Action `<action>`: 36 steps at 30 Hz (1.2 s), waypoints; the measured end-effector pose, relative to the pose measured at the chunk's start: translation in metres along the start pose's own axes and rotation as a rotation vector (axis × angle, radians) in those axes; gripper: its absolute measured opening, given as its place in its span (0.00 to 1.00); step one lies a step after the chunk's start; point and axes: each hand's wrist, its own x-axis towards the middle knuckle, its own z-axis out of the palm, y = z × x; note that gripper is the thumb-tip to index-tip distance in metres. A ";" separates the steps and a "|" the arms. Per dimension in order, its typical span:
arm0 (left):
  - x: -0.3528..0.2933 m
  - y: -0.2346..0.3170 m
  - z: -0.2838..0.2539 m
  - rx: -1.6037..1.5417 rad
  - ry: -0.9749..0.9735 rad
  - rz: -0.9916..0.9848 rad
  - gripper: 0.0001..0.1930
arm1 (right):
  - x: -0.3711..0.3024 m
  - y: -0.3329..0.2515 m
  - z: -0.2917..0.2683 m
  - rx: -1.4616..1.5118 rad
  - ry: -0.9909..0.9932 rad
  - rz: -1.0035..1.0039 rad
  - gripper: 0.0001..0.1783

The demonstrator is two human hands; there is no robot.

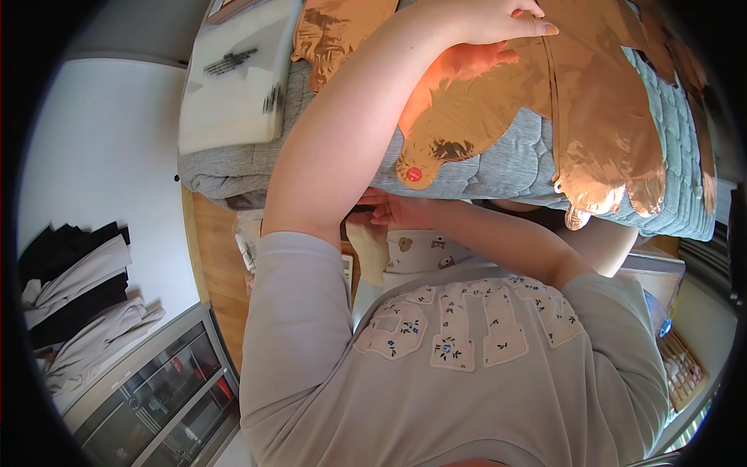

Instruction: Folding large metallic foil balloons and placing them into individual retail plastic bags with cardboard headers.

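My left arm crosses over to the top of the picture, where my left hand [498,23] has its fingers curled and its thumb against a flat copper-coloured foil balloon [595,97]. The thumb lies near a long seam in the foil. Rounded lobes of the balloon hang toward the near edge of the grey quilted bedding [510,167]. One lobe carries a small red round sticker [415,174]. My right hand [398,208] is low, by my lap just below that edge, fingers loosely apart and nothing visible in them. My left arm partly covers its fingertips.
More copper foil [338,35] lies at the upper left of the bedding, beside a whitish translucent packet [233,86]. Folded clothes [85,288] rest on a white surface at far left, above a glass-fronted cabinet [163,397]. A woven basket [683,370] stands at right.
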 end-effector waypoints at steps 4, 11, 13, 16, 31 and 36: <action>0.016 0.002 0.000 0.016 0.059 0.086 0.26 | -0.081 -0.020 0.005 -0.112 -0.210 0.012 0.25; 0.007 -0.027 0.030 0.023 0.144 0.077 0.34 | -0.264 -0.083 0.056 -1.080 -0.534 -0.333 0.27; 0.001 -0.030 0.031 0.075 0.143 0.086 0.35 | -0.319 -0.118 0.096 -1.410 -0.405 -0.772 0.23; -0.007 -0.021 0.025 0.158 0.114 0.068 0.35 | -0.400 -0.135 0.146 -1.841 -0.088 -1.491 0.14; 0.001 -0.007 0.023 0.163 0.034 -0.005 0.34 | -0.471 -0.149 0.159 -1.804 0.247 -2.849 0.13; 0.009 0.001 0.025 0.156 0.010 0.034 0.34 | -0.514 -0.185 0.141 -2.173 0.476 -2.194 0.13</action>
